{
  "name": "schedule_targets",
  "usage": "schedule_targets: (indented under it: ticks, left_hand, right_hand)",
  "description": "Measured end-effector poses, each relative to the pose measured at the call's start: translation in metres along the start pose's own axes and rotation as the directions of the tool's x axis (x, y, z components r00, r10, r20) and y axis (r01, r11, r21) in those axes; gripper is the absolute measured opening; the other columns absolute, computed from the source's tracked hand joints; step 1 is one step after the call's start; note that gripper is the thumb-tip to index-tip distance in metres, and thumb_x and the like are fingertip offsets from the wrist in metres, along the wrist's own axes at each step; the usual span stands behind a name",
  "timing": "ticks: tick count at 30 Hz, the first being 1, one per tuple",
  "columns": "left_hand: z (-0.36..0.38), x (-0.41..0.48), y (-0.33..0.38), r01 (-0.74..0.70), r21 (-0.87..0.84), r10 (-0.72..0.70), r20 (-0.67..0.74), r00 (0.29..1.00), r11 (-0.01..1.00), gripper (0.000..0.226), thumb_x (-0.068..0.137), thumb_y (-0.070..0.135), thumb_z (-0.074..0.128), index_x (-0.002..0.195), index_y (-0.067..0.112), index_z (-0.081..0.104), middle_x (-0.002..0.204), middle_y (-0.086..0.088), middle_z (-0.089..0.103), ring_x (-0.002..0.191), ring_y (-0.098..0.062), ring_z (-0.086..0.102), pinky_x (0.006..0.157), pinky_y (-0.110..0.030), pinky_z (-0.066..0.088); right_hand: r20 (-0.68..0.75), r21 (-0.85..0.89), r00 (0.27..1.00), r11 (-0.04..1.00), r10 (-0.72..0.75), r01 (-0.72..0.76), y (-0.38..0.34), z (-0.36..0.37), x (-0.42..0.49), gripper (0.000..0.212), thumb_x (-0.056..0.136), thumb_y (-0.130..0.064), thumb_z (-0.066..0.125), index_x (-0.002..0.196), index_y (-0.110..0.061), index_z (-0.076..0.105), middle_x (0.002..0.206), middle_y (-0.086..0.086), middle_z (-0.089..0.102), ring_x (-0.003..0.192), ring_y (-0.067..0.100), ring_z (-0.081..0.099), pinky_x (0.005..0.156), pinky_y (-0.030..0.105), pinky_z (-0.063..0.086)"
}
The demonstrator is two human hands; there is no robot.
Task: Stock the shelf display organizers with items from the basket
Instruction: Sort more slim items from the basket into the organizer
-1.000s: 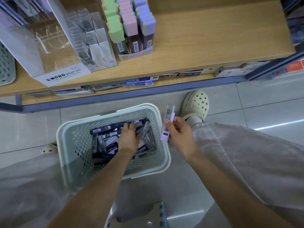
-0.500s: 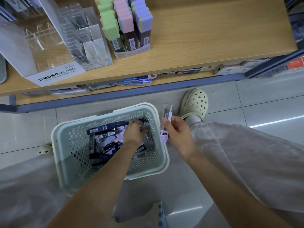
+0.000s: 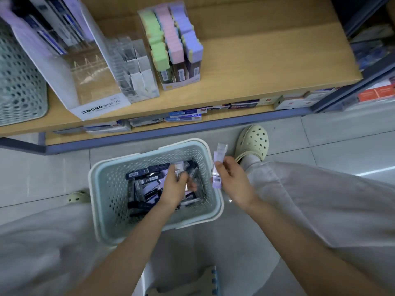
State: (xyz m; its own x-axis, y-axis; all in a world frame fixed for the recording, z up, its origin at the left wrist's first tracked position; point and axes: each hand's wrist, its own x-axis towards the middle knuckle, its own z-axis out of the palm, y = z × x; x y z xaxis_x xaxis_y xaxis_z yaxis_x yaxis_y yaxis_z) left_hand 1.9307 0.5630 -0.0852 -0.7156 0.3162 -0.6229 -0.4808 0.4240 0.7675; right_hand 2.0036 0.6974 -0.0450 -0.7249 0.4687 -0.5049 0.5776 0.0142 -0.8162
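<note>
Lilac lead case (image 3: 217, 167) is pinched by right hand (image 3: 233, 180). A clear case (image 3: 178, 167) is gripped by left hand (image 3: 176, 185), inside the basket (image 3: 106, 189).

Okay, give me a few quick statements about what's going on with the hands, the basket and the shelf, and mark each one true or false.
1. The left hand is down inside the basket. True.
2. The right hand holds nothing. False: its fingers pinch slim lilac packets just outside the basket's right rim.
3. The basket stands on the wooden shelf. False: it sits on the tiled floor, in front of the shelf, between the person's legs.
4. The pastel packs on the shelf run green, pink, purple from left to right. True.
5. The basket has been emptied. False: many dark and clear packets lie in it.
</note>
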Motion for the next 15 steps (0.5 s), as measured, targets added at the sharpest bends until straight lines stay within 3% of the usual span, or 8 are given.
schedule_targets:
  ticks: [3, 6, 8, 11, 15]
  left_hand:
    - [-0.002, -0.026, 0.025, -0.042, -0.148, 0.04, -0.018, 0.999, 0.988, 0.004, 0.099, 0.011, 0.043, 0.098, 0.008, 0.045, 0.06, -0.005, 0.046, 0.041, -0.004, 0.046, 0.043, -0.016, 0.041]
    - [-0.006, -0.041, 0.041, -0.093, -0.233, 0.105, 0.038, 0.994, 0.968, 0.015, 0.095, 0.025, 0.053, 0.088, 0.012, 0.052, 0.06, -0.003, 0.046, 0.052, -0.014, 0.045, 0.052, -0.028, 0.04]
    - [-0.012, -0.052, 0.051, -0.104, -0.286, 0.123, 0.048, 0.991, 0.952, 0.014, 0.093, 0.023, 0.056, 0.084, 0.013, 0.055, 0.055, 0.004, 0.052, 0.052, -0.014, 0.048, 0.05, -0.027, 0.041]
    - [-0.021, -0.065, 0.064, -0.13, -0.304, 0.137, 0.004, 0.99, 0.944, 0.013, 0.09, 0.013, 0.06, 0.078, 0.011, 0.057, 0.048, 0.01, 0.058, 0.042, -0.001, 0.051, 0.043, -0.013, 0.039]
    - [-0.043, -0.075, 0.072, -0.193, -0.275, 0.166, -0.118, 0.979, 0.942, 0.012, 0.088, 0.016, 0.064, 0.077, 0.012, 0.06, 0.049, 0.012, 0.056, 0.044, 0.0, 0.049, 0.045, -0.013, 0.039]
  right_hand:
    - [0.075, 0.031, 0.997, 0.999, -0.032, 0.03, -0.015, 0.009, -0.014, 0.024, 0.098, -0.021, 0.046, 0.075, -0.027, 0.046, 0.063, -0.011, 0.045, 0.06, 0.001, 0.046, 0.065, 0.02, 0.041]
    - [0.185, 0.129, 0.981, 0.991, -0.065, 0.041, -0.024, 0.017, -0.024, 0.017, 0.096, -0.018, 0.052, 0.08, -0.022, 0.056, 0.063, -0.013, 0.055, 0.065, 0.007, 0.054, 0.073, 0.032, 0.053]
    - [0.237, 0.137, 0.964, 0.987, -0.119, 0.088, -0.033, 0.02, -0.032, 0.01, 0.094, -0.015, 0.054, 0.086, -0.018, 0.06, 0.067, -0.01, 0.061, 0.061, 0.001, 0.059, 0.063, 0.017, 0.049]
    - [0.264, 0.034, 0.945, 0.981, -0.192, 0.19, -0.049, 0.021, -0.042, 0.006, 0.091, -0.015, 0.06, 0.085, -0.013, 0.059, 0.064, -0.005, 0.056, 0.047, -0.003, 0.05, 0.051, 0.01, 0.041]
    - [0.307, -0.104, 0.917, 0.949, -0.254, 0.298, -0.069, 0.021, -0.046, 0.009, 0.093, -0.015, 0.057, 0.095, -0.009, 0.063, 0.063, -0.01, 0.055, 0.048, -0.004, 0.049, 0.052, 0.008, 0.037]
